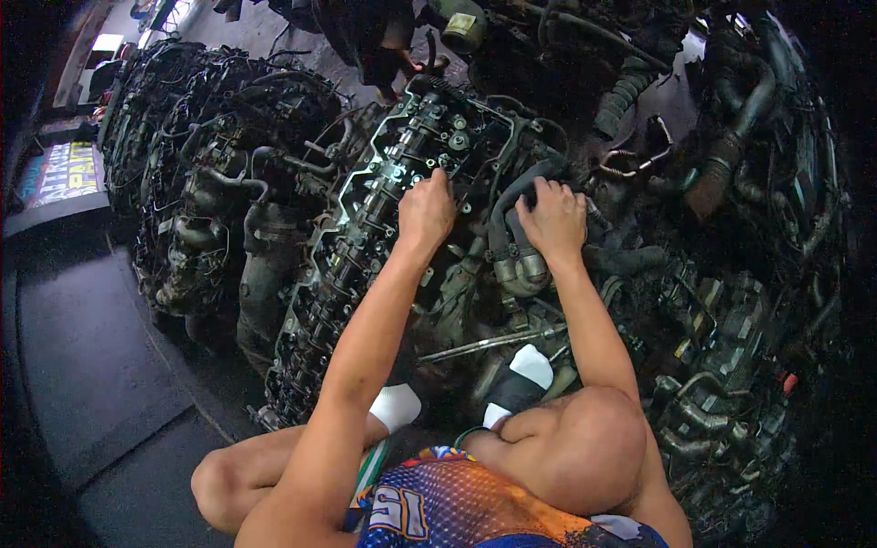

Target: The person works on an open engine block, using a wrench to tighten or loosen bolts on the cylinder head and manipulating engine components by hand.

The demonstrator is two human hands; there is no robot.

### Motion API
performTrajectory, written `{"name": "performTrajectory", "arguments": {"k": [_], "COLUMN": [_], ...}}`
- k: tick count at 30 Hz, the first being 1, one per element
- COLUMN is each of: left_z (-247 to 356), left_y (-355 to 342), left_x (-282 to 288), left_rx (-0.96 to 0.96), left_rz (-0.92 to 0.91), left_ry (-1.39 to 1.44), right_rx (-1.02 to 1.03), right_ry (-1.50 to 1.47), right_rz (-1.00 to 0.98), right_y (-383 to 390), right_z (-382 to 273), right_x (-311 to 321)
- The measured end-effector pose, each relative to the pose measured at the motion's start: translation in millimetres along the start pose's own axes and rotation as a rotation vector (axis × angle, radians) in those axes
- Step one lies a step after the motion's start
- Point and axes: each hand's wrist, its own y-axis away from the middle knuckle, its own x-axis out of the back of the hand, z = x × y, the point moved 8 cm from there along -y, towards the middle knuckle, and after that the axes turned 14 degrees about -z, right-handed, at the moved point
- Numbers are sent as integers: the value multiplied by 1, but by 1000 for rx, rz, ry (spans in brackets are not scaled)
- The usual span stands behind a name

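Note:
Before me lies a grimy engine with its top uncovered, its long cylinder head (388, 183) showing shiny camshaft and rocker parts. My left hand (427, 212) is closed in a fist at the right side of this head; whatever lies inside the fingers is hidden. Farther right, my right hand (555, 219) bends its fingers over a dark part of the engine, the thumb beside a thick black hose (512, 203). What its fingertips grip cannot be made out. Below the hose are two rounded metal pipe ends (521, 274).
Another dirty engine (210, 183) stands at the left, above a dark flat surface (100, 347). More engine parts (722, 320) and a ribbed hose (626, 96) crowd the right. A metal rod (493, 342) lies near my feet. I squat among the engines in white socks (396, 407).

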Motion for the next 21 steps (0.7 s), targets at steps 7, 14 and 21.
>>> {"name": "performTrajectory", "arguments": {"k": [7, 14, 21], "left_z": [-4, -2, -13], "left_y": [-10, -7, -6], "left_x": [-4, 1, 4], "left_rx": [32, 36, 32], "left_rz": [-8, -34, -27], "left_ry": [-37, 1, 56], "right_rx": [-44, -57, -45], "right_ry": [5, -20, 0], "right_rz": [-36, -73, -36], "right_y": [-2, -2, -2], "right_z": [2, 5, 3], "right_x": [-2, -5, -4]}}
